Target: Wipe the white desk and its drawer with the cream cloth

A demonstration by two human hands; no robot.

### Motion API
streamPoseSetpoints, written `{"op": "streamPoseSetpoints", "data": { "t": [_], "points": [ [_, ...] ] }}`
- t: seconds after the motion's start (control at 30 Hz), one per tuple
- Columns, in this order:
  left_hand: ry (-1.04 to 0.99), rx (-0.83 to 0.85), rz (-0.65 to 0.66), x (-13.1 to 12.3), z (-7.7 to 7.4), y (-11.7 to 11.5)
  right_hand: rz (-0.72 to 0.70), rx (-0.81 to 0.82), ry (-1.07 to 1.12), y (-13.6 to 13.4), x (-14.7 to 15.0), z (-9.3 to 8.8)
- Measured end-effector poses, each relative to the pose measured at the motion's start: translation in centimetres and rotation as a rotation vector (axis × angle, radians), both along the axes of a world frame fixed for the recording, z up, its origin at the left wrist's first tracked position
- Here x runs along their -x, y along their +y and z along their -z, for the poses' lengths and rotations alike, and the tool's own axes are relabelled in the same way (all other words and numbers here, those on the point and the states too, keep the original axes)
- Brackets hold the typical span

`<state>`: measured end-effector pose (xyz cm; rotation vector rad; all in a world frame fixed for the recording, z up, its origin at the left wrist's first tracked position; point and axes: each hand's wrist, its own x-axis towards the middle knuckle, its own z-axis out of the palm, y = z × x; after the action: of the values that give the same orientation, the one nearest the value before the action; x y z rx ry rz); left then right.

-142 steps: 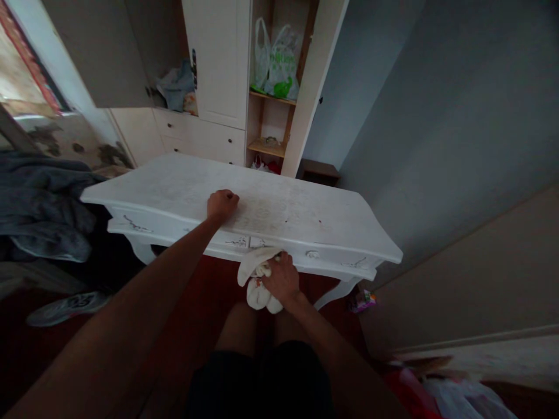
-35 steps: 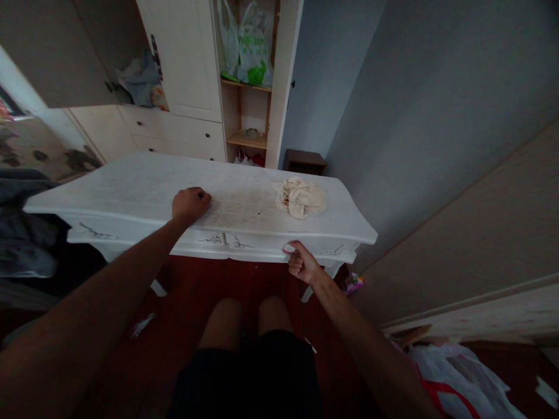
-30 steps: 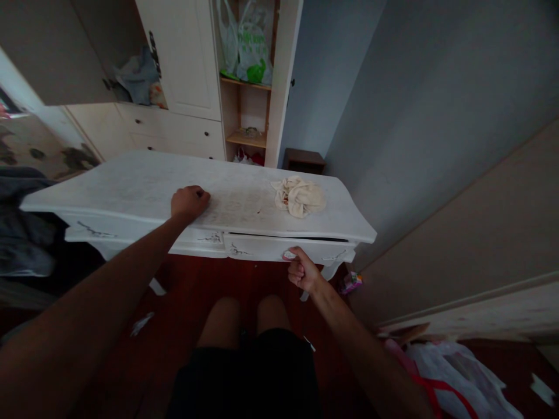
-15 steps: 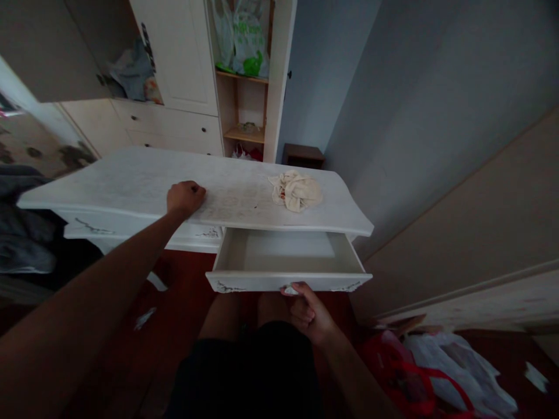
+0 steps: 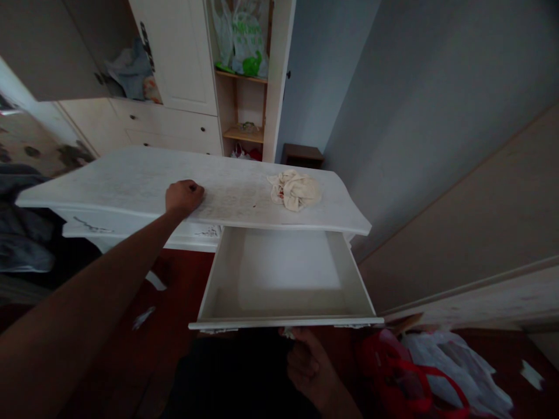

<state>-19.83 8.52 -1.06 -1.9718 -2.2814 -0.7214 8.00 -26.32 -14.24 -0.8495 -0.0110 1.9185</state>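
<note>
A white table with a scuffed, smudged top stretches across the view. Its right-hand drawer is pulled far out, showing a bare white bottom. My right hand grips the small drawer knob at the front panel, thumb and fingers closed round it. Resting on the tabletop left of the drawer is my left hand, curled into a fist with nothing visible inside. A crumpled cream cloth lies on the top, behind the drawer.
A white wardrobe with open doors stands behind, plastic bags on its shelf. Grey wall runs along the right. On the red floor at lower right sit a red bag and a white plastic bag. Dark clothing is at left.
The drawer has slid further out toward me, with my right hand moving back along with its knob. My left hand has stayed in place on the tabletop.
</note>
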Motion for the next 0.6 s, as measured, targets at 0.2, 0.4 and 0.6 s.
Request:
{"op": "streamPoseSetpoints", "data": {
  "t": [0.2,0.4,0.6],
  "points": [
    [-0.013,-0.005,0.018,0.1,0.0,-0.1,0.005,-0.056,0.054,-1.8,0.6,2.9],
    [-0.013,0.005,0.006,0.2,0.0,0.0,0.039,-0.075,0.062,-2.0,1.2,5.0],
    [-0.028,0.007,0.016,0.4,0.2,0.2,0.006,-0.084,-0.144,-1.0,1.9,5.6]
  ]
}}
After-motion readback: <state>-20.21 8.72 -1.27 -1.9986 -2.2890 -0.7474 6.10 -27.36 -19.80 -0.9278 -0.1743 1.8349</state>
